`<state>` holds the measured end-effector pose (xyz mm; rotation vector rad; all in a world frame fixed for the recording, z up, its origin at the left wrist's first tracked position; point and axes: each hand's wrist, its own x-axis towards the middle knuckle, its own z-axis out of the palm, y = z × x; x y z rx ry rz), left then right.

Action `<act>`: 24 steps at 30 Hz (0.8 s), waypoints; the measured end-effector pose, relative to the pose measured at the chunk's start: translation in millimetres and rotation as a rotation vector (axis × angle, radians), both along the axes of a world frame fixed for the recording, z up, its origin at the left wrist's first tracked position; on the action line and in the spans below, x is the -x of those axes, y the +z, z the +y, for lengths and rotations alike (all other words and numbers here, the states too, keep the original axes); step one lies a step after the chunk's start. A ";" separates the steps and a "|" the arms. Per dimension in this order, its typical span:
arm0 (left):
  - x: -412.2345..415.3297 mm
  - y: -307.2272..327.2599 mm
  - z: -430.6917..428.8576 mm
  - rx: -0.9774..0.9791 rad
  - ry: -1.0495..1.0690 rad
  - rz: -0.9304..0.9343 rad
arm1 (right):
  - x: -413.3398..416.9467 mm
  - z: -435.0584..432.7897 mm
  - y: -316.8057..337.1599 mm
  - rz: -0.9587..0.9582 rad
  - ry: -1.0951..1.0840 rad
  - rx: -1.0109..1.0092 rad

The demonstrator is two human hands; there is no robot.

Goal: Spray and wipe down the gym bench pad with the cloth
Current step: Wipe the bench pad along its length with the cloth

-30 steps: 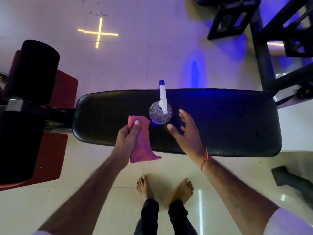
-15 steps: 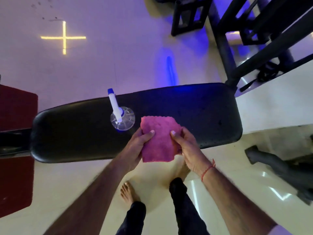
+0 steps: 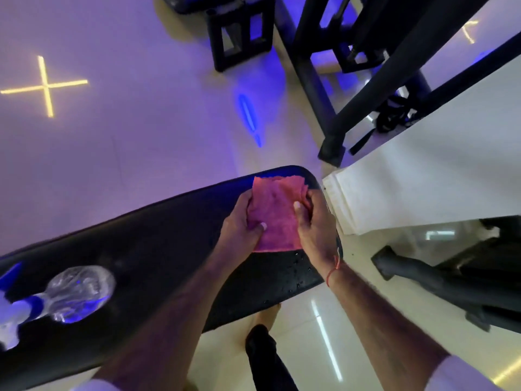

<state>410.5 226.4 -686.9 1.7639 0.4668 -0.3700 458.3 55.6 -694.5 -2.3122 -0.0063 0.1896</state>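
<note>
– cloth (image 3: pixel 275 214) shifted to bench pad (image 3: pixel 158 244) right end; left hand (image 3: pixel 239 221), right hand (image 3: pixel 317 224) each pinch a side.
– step?
– wiping begun. next, i'd drag it back over droplets (image 3: pixel 299 261).

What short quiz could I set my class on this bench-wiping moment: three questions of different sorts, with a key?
1. True or false: the left hand and the right hand both grip the pink cloth.
2. Where is the spray bottle? A) on the floor B) on the bench pad C) in the right hand
3. Fill in: near the right wrist, the pad's surface shows scattered ____.
Key: 1 true; 2 B; 3 droplets.
</note>
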 end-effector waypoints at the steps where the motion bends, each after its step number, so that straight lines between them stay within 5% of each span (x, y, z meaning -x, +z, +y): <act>1: -16.1 -6.8 -7.1 -0.033 -0.032 0.015 | -15.9 -8.3 -7.8 0.039 -0.006 0.031; 5: -42.9 -31.3 -12.9 -0.547 -0.191 -0.108 | -44.6 -19.1 -42.2 -0.006 0.020 0.332; 7: -40.2 -41.3 -5.0 -0.727 -0.203 -0.167 | -40.7 -5.3 -54.0 -0.045 0.219 0.349; 9: -32.1 -50.6 5.4 -0.764 -0.267 -0.194 | -38.4 7.4 -67.8 -0.039 0.399 0.450; 16: -22.7 -69.7 14.2 -0.814 -0.595 -0.112 | -70.3 9.3 -84.7 -0.058 0.392 0.607; 24: -28.0 -65.4 0.6 -0.824 -0.611 0.013 | -99.4 16.7 -84.2 -0.045 0.437 0.673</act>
